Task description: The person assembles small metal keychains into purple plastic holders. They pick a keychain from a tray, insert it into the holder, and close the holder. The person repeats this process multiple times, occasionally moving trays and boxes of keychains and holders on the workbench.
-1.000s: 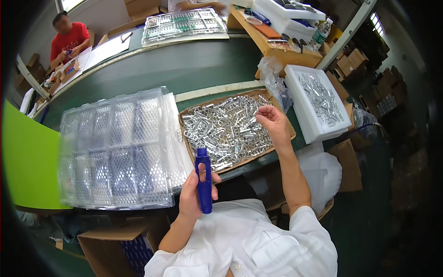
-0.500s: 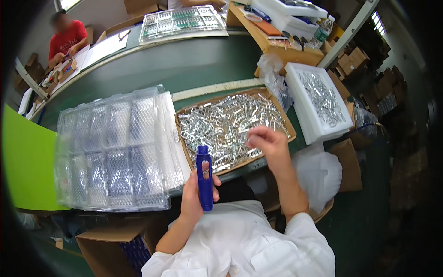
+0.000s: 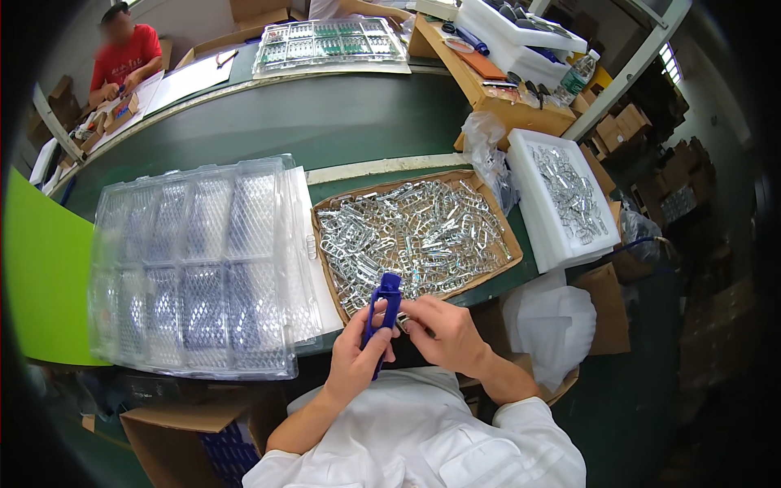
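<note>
In front of my body, my left hand grips a dark blue plastic handle-shaped part with a long opening through it. The part stands tilted, its narrower end up and leaning right. Close against its right side, my right hand is closed in a pinch on a small shiny metal piece, mostly hidden by the fingers. Just beyond both hands lies a shallow cardboard tray, filled with many loose silvery metal clip-like pieces.
Stacked clear plastic compartment trays lie to the left. On the right stands a white foam box of metal pieces. A cardboard box sits below the table's edge. Across the green table, a person in red handles small parts.
My right hand has come down and left from above the metal pieces to the blue part. The blue part has moved slightly right and turned, now tilting.
</note>
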{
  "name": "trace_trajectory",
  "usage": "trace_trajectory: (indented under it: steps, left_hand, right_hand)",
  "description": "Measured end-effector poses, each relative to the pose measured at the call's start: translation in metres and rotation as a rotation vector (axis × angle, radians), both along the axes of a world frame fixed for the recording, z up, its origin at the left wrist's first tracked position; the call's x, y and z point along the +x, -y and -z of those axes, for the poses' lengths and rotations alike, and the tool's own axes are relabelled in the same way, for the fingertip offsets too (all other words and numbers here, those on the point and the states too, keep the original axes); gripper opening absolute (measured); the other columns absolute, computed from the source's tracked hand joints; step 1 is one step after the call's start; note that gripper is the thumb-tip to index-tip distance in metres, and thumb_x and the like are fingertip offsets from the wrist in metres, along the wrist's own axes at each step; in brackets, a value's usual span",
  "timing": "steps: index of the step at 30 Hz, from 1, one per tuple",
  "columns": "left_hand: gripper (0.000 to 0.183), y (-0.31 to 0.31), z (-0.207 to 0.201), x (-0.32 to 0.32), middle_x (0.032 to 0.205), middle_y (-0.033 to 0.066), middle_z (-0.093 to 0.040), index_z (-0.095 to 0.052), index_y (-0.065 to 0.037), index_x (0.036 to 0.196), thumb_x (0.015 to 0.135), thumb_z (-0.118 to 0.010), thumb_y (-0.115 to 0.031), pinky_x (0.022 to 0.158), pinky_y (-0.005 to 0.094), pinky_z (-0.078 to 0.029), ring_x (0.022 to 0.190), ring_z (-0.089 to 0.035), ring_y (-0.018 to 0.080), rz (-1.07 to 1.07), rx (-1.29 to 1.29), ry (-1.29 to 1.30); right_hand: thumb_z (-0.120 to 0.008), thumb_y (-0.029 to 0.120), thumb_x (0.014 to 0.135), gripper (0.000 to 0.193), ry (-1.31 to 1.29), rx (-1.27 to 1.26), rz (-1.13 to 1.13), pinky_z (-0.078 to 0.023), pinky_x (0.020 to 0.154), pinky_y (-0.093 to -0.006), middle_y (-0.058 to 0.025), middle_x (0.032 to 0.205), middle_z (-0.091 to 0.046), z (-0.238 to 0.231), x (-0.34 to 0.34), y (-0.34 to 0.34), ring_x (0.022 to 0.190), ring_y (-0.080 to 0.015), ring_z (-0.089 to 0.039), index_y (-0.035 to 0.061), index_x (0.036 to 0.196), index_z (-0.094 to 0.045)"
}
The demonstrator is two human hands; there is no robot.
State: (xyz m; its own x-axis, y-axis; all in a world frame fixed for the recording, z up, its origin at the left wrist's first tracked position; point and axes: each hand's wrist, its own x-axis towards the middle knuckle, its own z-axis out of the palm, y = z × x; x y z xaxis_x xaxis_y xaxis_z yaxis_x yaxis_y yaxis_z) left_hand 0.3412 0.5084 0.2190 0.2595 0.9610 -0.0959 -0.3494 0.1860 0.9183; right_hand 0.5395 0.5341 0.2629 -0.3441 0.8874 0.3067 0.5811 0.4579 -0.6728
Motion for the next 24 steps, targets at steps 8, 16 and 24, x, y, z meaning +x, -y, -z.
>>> trace_trajectory:
  steps: [8,16,24]
  left_hand:
    - [0.066,-0.008,0.007,-0.017,0.116,0.0135,-0.06,-0.033,-0.001,0.161,0.1,-0.052,-0.019,0.073,0.0309,-0.056,0.083,-0.063,0.0153,0.109,-0.243,0.358]
    - [0.062,0.002,0.013,-0.013,0.118,0.0123,-0.065,-0.034,-0.003,0.162,0.102,-0.048,-0.001,0.07,0.0256,-0.055,0.082,-0.062,0.0096,0.104,-0.215,0.24]
    - [0.06,0.006,0.013,-0.009,0.109,0.0093,-0.069,-0.043,-0.004,0.157,0.098,-0.047,0.006,0.064,0.0222,-0.052,0.075,-0.061,0.0072,0.055,-0.131,0.013]
  right_hand:
    - [-0.065,-0.008,0.097,0.017,-0.762,-0.458,0.183,-0.061,0.082,-0.0309,-0.0128,0.105,-0.074,-0.011,0.016,-0.011,0.093,-0.0175,-0.072,-0.0055,0.114,-0.065]
    - [-0.074,-0.01,0.089,0.019,-0.545,-0.211,0.05,-0.054,0.081,-0.0262,-0.011,0.113,-0.068,-0.012,0.001,-0.003,0.1,-0.0154,-0.068,-0.0012,0.106,-0.074]
    - [-0.081,0.0,0.079,0.017,-0.116,0.11,0.113,-0.054,0.089,-0.0399,-0.0192,0.137,-0.062,-0.003,-0.025,-0.013,0.115,-0.0334,-0.064,0.0022,0.095,-0.075]
